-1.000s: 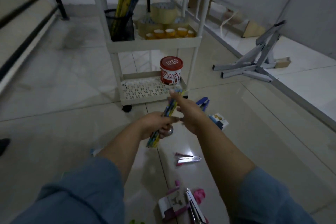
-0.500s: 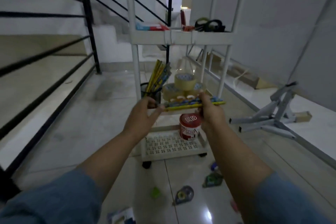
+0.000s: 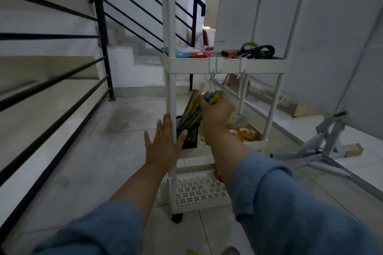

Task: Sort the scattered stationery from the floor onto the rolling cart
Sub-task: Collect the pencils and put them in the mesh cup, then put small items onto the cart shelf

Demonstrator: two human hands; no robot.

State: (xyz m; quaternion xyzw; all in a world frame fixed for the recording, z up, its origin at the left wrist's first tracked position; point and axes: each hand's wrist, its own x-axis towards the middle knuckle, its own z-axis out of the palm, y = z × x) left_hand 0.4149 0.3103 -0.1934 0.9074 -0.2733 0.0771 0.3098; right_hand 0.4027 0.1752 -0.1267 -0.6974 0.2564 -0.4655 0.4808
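A white rolling cart [image 3: 228,65] with several shelves stands ahead of me. My right hand [image 3: 215,111] grips a bundle of yellow and blue pencils [image 3: 213,96] over the black mesh pen cup [image 3: 189,136] on the middle shelf, where more pencils [image 3: 189,113] stand. Beside the cart's front left post, my left hand [image 3: 163,147] is spread flat with fingers straight, in front of the cup. Tape rolls [image 3: 243,131] lie on the same shelf to the right. Scissors [image 3: 258,50] and a red and blue packet [image 3: 186,53] lie on the shelf above.
A black stair railing [image 3: 101,33] runs along the left. A grey folded metal stand [image 3: 323,147] lies on the floor at right, by a raised white ledge. The cart's bottom shelf [image 3: 196,192] is perforated. A small green item [image 3: 191,252] lies on the floor at the bottom edge.
Both hands held the pencil bundle level in front of the cart; now my right hand alone has brought it over the pen cup, and my left hand has let go and opened.
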